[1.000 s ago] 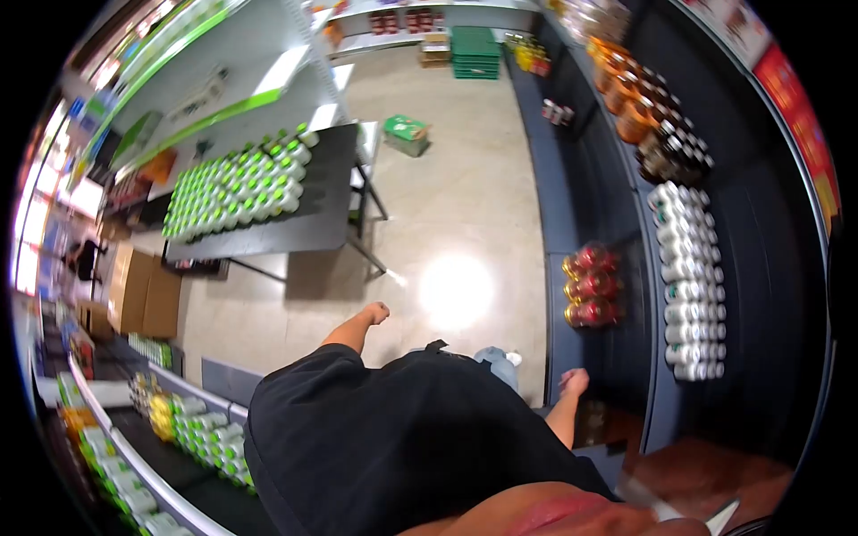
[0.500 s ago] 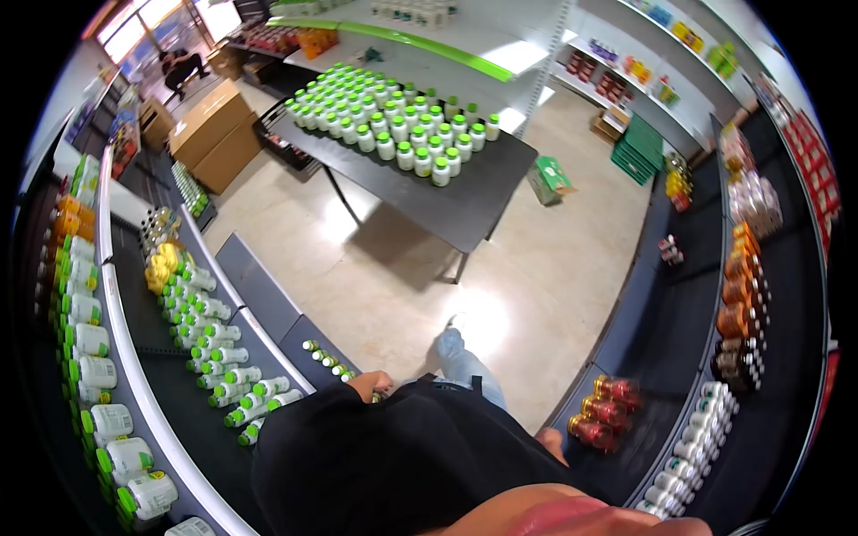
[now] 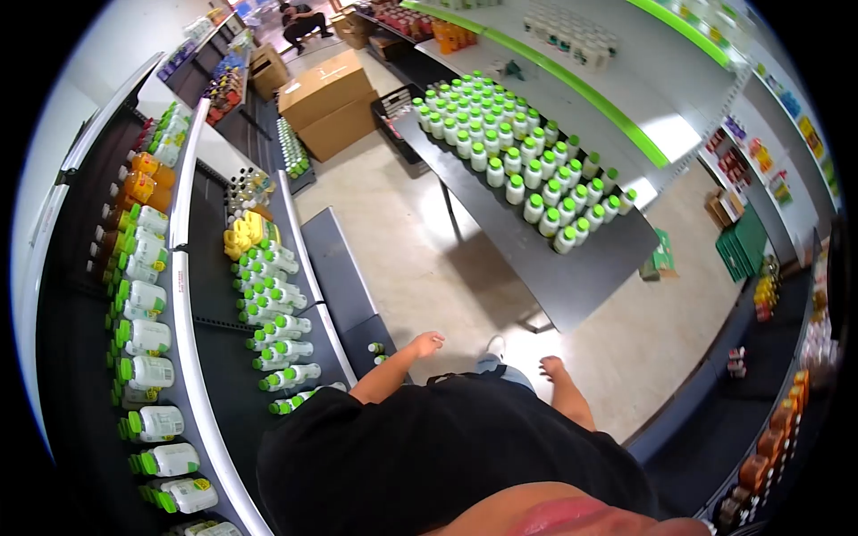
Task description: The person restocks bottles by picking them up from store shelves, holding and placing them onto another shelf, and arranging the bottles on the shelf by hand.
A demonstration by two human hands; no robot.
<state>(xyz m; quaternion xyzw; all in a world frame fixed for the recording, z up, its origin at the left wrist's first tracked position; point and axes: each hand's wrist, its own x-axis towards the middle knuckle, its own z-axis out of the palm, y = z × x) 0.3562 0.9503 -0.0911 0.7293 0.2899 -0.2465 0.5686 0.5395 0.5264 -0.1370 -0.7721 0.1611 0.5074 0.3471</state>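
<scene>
My left hand (image 3: 429, 343) hangs in front of my body with loosely bent fingers apart, and nothing shows in it. It is nearest the low grey shelf ledge (image 3: 335, 255) on the left, where a few small green-capped bottles (image 3: 377, 348) stand. My right hand (image 3: 552, 366) is held out over the floor near the table's front corner; its fingers are partly curled, with no object visible. Ahead of both hands is a dark table (image 3: 572, 286) bearing many white bottles with green caps (image 3: 515, 189). Neither hand touches the table or the bottles.
Shelving on the left holds white green-capped bottles (image 3: 288, 351), larger white jars (image 3: 143, 337) and yellow jugs (image 3: 250, 234). Cardboard boxes (image 3: 329, 100) and a black crate (image 3: 398, 121) stand behind. A person (image 3: 302, 25) crouches at the back. Green crates (image 3: 742, 246) are at right.
My view has turned left and I have moved nearer the table. My left hand has come forward, away from the lower shelf. My right hand has come out from beside my body.
</scene>
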